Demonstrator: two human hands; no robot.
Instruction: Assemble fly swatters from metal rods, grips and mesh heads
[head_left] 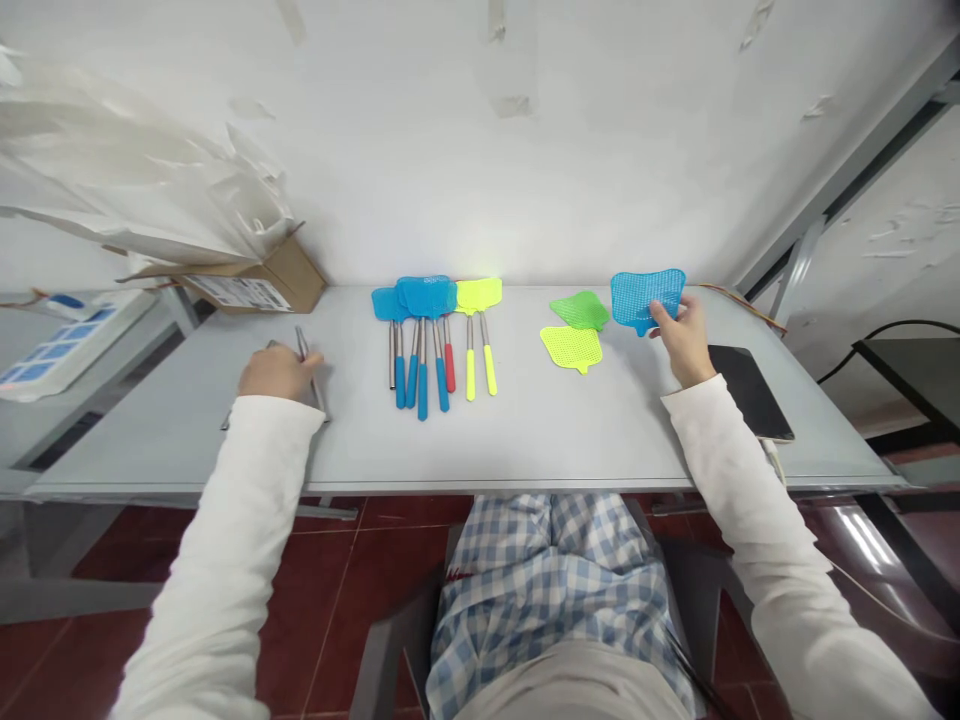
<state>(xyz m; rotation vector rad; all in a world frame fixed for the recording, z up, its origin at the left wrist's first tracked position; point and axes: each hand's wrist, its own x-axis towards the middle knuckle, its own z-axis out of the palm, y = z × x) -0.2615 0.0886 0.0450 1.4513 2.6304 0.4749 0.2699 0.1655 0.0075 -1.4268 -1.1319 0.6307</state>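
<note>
At the left of the table my left hand is closed, slightly blurred, over thin metal rods. One silver rod shows beside its thumb; the grip itself is partly hidden. My right hand pinches a blue fly swatter head by its lower part, held up near the wall. Left of it lie a green swatter head and a yellow swatter head, both without rods. In the middle several fly swatters with blue heads and yellow heads lie overlapping, their handles toward me.
An open cardboard box with white plastic wrapping stands at the back left. A dark tablet with a cable lies by my right forearm. The wall borders the grey table at the back.
</note>
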